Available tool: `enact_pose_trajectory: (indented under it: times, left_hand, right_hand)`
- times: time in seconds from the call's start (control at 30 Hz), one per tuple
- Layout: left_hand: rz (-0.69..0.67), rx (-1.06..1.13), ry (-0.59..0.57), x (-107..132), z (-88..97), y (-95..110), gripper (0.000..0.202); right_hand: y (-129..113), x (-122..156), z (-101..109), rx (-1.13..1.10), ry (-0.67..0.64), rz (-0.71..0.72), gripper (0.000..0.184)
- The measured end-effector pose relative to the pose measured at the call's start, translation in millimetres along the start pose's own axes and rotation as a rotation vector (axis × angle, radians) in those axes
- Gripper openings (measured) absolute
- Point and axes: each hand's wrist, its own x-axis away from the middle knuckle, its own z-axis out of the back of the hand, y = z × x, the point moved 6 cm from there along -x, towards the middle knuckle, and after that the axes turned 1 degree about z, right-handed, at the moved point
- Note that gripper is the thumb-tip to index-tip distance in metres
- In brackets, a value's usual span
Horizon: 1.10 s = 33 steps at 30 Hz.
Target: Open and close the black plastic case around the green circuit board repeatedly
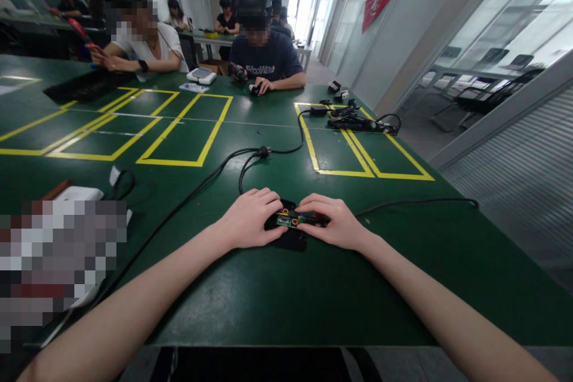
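A small green circuit board (283, 221) with copper coils and coloured wires lies in front of me at the middle of the table. My left hand (250, 219) is closed on its left end, thumb along the near edge and fingers along the far one. From the other side, my right hand (335, 222) pinches the board's right end, with thin wires and a black cable (320, 218) passing between thumb and fingers. Under the board is a flat black plate (290, 243). My fingers hide part of the board.
A black power cord (215, 174) with a plug (264, 151) crosses the green table (268, 298). Yellow tape marks rectangles farther back. Black adapters and cables (358, 122) lie at the back right. A blurred-out object (62, 250) is at the left. A co-worker (266, 54) sits opposite.
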Motion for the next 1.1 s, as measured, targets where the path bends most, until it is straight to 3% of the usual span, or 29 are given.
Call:
enact_pose_trajectory:
  times: [0.23,0.37,0.47,0.6,0.8,1.1]
  left_hand:
    - [0.014,0.004,-0.012,0,0.2,0,0.023]
    - [0.035,0.013,-0.006,0,-0.6,-1,0.022]
    - [0.059,0.037,0.021,1,-2.4,-2,0.023]
    - [0.094,0.058,0.022,3,-8.4,-6,0.042]
    - [0.119,0.074,0.014,5,-11.6,-10,0.069]
    - [0.11,0.086,0.171,4,-3.3,-6,0.045]
  right_hand:
    - [5,-2,-3,0.048,-0.118,-0.112,0.022]
    - [4,-3,-3,0.06,-0.121,-0.116,0.021]
    - [9,-3,-2,0.133,-0.098,-0.212,0.024]
    - [15,-2,0,0.244,-0.05,-0.316,0.026]
    - [11,0,-4,0.152,0.023,-0.217,0.023]
    - [17,-3,-9,0.113,0.048,-0.219,0.023]
